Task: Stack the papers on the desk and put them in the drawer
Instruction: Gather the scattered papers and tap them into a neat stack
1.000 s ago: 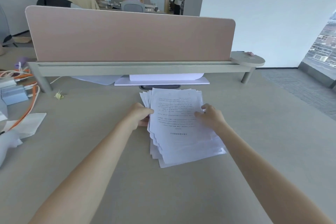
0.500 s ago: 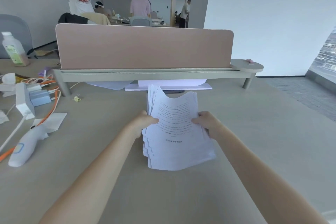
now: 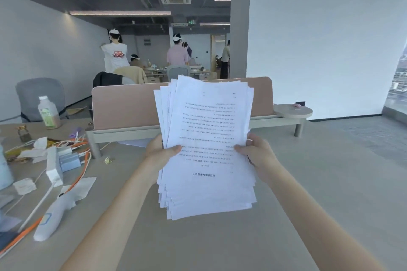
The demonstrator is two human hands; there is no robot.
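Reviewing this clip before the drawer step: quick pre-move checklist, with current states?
1. Both hands on stack: ok. Left hand and right hand pinch the paper stack at its side edges.
2. Stack lifted off the desk: ok.
3. Sheet edges squared: not ok, corners fan out top left and bottom.
4. Loose sheets left on desk: cannot tell, the stack hides the area behind it.
5. Drawer located and open: cannot tell, no drawer in view.

The sheaf of papers (image 3: 207, 147) covers the middle of the pink divider (image 3: 125, 105) and most fingers of both hands; only thumbs show. Its print is too small to read. The orange cable (image 3: 22, 234) leaves the frame's left edge.
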